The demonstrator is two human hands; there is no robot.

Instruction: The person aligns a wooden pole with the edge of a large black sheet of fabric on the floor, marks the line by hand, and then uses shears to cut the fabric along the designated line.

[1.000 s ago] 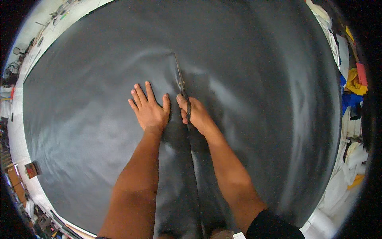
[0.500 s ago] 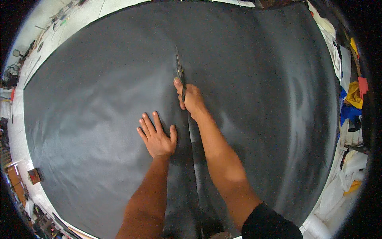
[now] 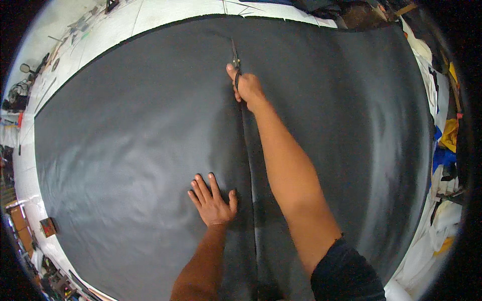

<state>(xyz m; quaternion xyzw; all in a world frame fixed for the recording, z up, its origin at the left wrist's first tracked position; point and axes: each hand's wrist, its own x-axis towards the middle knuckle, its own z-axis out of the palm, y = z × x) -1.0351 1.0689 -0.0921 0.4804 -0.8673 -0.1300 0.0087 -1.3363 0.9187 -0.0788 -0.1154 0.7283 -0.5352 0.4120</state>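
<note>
I'm resting my left hand (image 3: 215,206) spread on the black sheet (image 3: 125,150), probably keeping it flat, while my right hand (image 3: 247,88) is gripping scissors (image 3: 236,61) along the slit (image 3: 253,200).

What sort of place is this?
Probably a workshop for cutting sheet material: the right hand holds scissors on a broad dark sheet, and yellow material and blue material lie beyond its right edge.
</note>
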